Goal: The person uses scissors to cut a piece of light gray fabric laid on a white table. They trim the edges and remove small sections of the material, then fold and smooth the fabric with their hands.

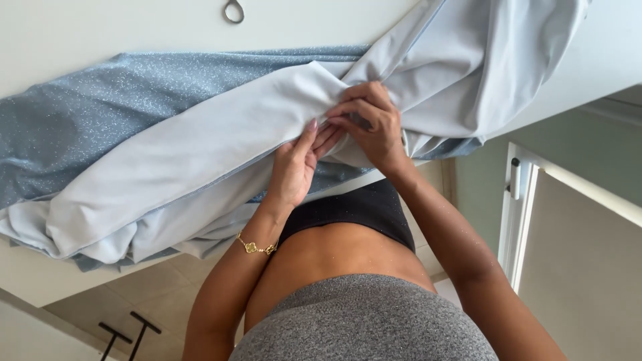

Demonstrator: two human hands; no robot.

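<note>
My left hand [294,167] and my right hand [374,124] meet at the near edge of the white table [100,33], both working the same fold of pale grey-blue fabric [200,160]. My right hand is clenched on it, fingers curled down and pinching a ridge of the cloth; my left hand sits just beside it, palm turned toward the right one, fingertips pressed up against that same ridge, gripping the fabric's edge. The pale fabric lies draped across the table from the far right corner down to the near left, spilling over the table's near edge. Under it, on the left, spreads a blue glittery fabric [87,113], touching the pale one along its length. A gold bracelet [256,247] circles my left wrist. Far off on the table lies a small metal ring [233,11], well apart from my hands.
</note>
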